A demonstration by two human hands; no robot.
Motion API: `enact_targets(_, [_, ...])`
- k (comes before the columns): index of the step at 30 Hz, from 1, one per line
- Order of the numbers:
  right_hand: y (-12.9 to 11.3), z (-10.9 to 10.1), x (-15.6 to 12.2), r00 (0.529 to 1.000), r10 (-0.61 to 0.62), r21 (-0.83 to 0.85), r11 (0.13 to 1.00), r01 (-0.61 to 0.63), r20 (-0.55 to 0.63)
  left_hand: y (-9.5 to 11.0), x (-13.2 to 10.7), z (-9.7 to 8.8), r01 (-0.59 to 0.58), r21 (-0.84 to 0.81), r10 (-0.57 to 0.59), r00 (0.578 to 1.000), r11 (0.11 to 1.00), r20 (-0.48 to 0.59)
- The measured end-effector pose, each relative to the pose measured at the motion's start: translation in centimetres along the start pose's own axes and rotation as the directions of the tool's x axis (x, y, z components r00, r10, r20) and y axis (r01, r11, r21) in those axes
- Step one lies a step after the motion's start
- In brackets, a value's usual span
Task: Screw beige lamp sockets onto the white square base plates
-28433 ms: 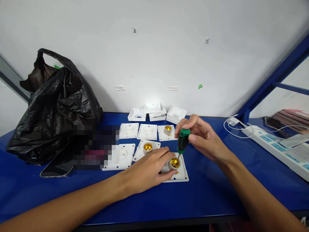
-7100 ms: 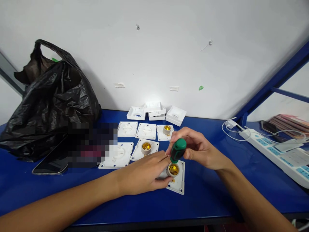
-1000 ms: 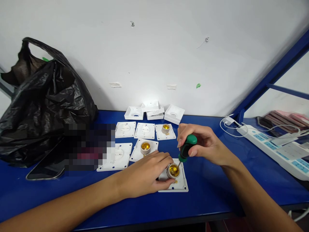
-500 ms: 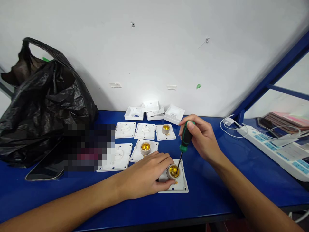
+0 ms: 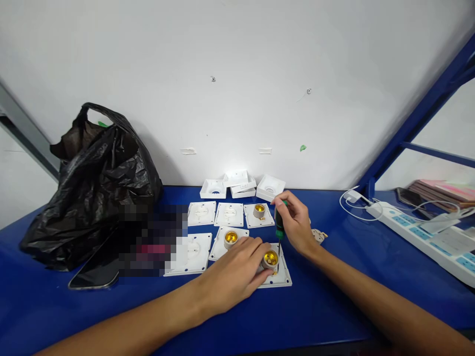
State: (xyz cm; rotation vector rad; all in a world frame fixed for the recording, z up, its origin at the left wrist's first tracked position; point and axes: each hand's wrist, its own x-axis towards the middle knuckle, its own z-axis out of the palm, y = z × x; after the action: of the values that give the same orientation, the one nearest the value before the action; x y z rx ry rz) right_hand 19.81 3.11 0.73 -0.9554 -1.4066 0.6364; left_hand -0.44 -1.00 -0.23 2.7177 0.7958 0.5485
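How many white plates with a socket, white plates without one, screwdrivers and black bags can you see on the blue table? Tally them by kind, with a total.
White plates with a socket: 3
White plates without a socket: 3
Screwdriver: 1
Black bag: 1
Total: 8

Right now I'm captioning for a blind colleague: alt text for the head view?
The right hand holds a screwdriver upright beside a bulb socket on a white plate; the left hand holds the socket. More plates and a black bag sit on a blue table.
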Motion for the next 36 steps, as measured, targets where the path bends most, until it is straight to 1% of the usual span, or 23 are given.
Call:
enact_targets(5, [-0.1, -0.9, -1.5, 0.988, -0.082, -0.036, 0.996, 0.078, -0.130, -0.1, 0.3, -0.2, -0.081, 0.243, 0.081, 0.997, 0.967, 0.011])
enact_targets(7, [-0.3, -1.1, -1.7, 0.974, -0.147, -0.055, 0.989, 0.140, -0.174, -0.2, 0.4, -0.3, -0.077, 0.319, 0.085, 0.996, 0.944, -0.013])
enact_targets(9, [-0.5, -1.3, -1.7, 0.945, -0.261, -0.095, 0.965, 0.246, -0.196, -0.5, 0.4, -0.4, -0.042, 0.359, 0.063, 0.997, 0.932, -0.049])
enact_targets(11, [-0.7, -1.4, -1.5, 0.901, -0.389, -0.149, 0.919, 0.365, -0.192, -0.7, 0.4, -0.4, -0.005, 0.361, 0.034, 0.997, 0.933, -0.073])
enact_targets(12, [-0.8, -1.5, -1.3, 0.880, -0.436, -0.171, 0.897, 0.408, -0.187, -0.8, 0.4, -0.4, 0.008, 0.356, 0.022, 0.997, 0.934, -0.079])
enact_targets(14, [-1.0, -1.6, -1.0, 0.853, -0.485, -0.197, 0.871, 0.450, -0.192, -0.9, 0.3, -0.3, 0.021, 0.344, 0.010, 0.996, 0.939, -0.090])
enact_targets(17, [-1.2, -1.9, -0.6, 0.831, -0.506, -0.209, 0.860, 0.465, -0.232, -1.1, 0.3, -0.3, 0.036, 0.322, 0.000, 0.994, 0.946, -0.110])
enact_targets(19, [-1.3, -2.0, -0.4, 0.823, -0.502, -0.208, 0.864, 0.459, -0.265, -1.3, 0.3, -0.4, 0.052, 0.303, -0.008, 0.990, 0.952, -0.142])
enact_targets(22, [-1.3, -2.1, -0.3, 0.835, -0.465, -0.195, 0.885, 0.423, -0.296, -1.8, 0.4, -1.1, 0.101, 0.271, -0.040, 0.974, 0.957, -0.223])
enact_targets(25, [-1.1, -1.9, -0.5, 0.853, -0.452, -0.192, 0.890, 0.413, -0.260, -3.0, 0.7, -2.4, 0.184, 0.235, -0.119, 0.956, 0.954, -0.267])
enact_targets(28, [-0.9, -1.6, -0.7, 0.851, -0.480, -0.203, 0.874, 0.441, -0.215, -4.9, 1.4, -4.0, 0.289, 0.185, -0.245, 0.942, 0.939, -0.227])
enact_targets(29, [-0.9, -1.6, -0.7, 0.847, -0.489, -0.206, 0.869, 0.451, -0.210, -5.5, 1.7, -4.5, 0.324, 0.187, -0.290, 0.938, 0.927, -0.187])
enact_targets(33, [-1.1, -1.6, -0.8, 0.833, -0.507, -0.208, 0.859, 0.468, -0.221, -7.6, 2.9, -6.2, 0.327, 0.211, -0.314, 0.945, 0.921, -0.096])
enact_targets(36, [-1.3, -1.6, -0.8, 0.834, -0.502, -0.205, 0.862, 0.463, -0.228, -8.5, 3.5, -6.5, 0.293, 0.222, -0.304, 0.953, 0.930, 0.018])
